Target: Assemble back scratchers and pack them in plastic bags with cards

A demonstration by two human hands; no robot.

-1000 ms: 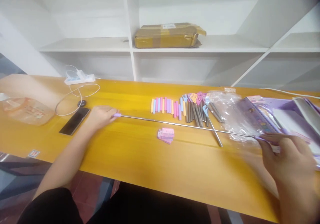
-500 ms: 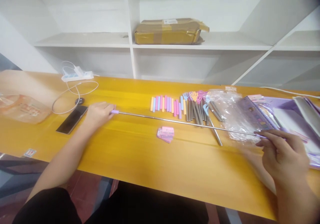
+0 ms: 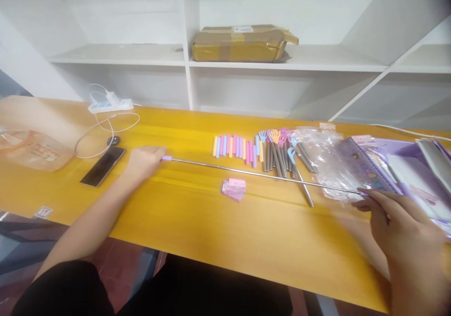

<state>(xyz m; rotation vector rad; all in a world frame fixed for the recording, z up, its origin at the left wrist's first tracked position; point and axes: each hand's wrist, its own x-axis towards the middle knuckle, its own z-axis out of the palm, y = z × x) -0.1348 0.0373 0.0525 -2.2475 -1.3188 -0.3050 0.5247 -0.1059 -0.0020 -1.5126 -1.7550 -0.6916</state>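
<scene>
My left hand is closed on the purple grip end of a long, thin telescopic back scratcher. Its metal rod stretches across the table in a nearly straight line. At the far end my right hand pinches the other purple end; the hand hides that tip. Beyond the rod lies a pile of back scratchers with hand-shaped heads in blue, orange, pink and purple, and metal shafts. Left of them is a row of pastel handle sleeves. Small pink cards lie on the near side of the rod.
Clear plastic bags and a purple box of items are at the right. A phone, a power strip with a cable and an orange-printed bag are at the left. White shelves behind hold a taped carton.
The view has shifted slightly. Both hands still hold the extended back scratcher, and my right hand appears a little further right over its end.
</scene>
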